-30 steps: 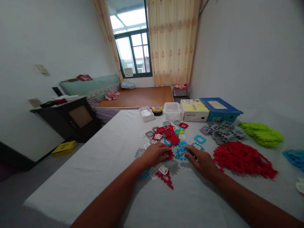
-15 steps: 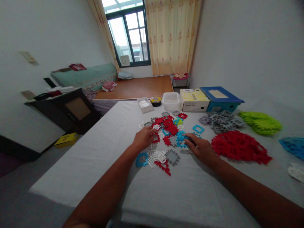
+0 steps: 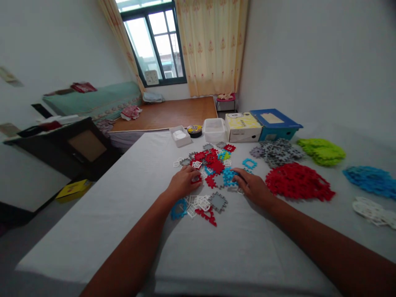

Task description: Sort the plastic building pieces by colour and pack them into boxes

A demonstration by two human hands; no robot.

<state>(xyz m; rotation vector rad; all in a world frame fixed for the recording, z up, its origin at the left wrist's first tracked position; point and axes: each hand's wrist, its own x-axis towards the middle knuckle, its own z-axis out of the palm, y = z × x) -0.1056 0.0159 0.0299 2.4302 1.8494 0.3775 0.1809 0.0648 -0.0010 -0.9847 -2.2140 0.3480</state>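
Observation:
A mixed heap of flat plastic interlocking pieces with toothed edges lies on the white-covered table. My left hand (image 3: 185,181) is at the left of the heap, its fingers curled over a red interlocking piece (image 3: 196,179). At the right side, my right hand (image 3: 252,186) has its index finger and thumb closed on a blue interlocking piece (image 3: 229,177); the exact hold is partly hidden. Between the hands lie red pieces (image 3: 218,166) and a grey piece. Nearer to me are a grey square (image 3: 218,202), a red triangle (image 3: 208,215), several white lattice pieces (image 3: 203,203) and a blue ring-shaped piece (image 3: 178,209).
To the right are sorted piles: grey (image 3: 280,152), lime green (image 3: 321,151), red (image 3: 298,181), blue (image 3: 371,180) and white (image 3: 373,211). Along the back edge stand a small white box (image 3: 180,137), a round tin (image 3: 194,131), a clear tub (image 3: 214,130), a yellow-white box (image 3: 243,127) and a blue box (image 3: 276,123).
The camera view has turned to the right, so everything sits further left. My right finger and thumb have come in over the blue pieces. My left hand stays by the red piece.

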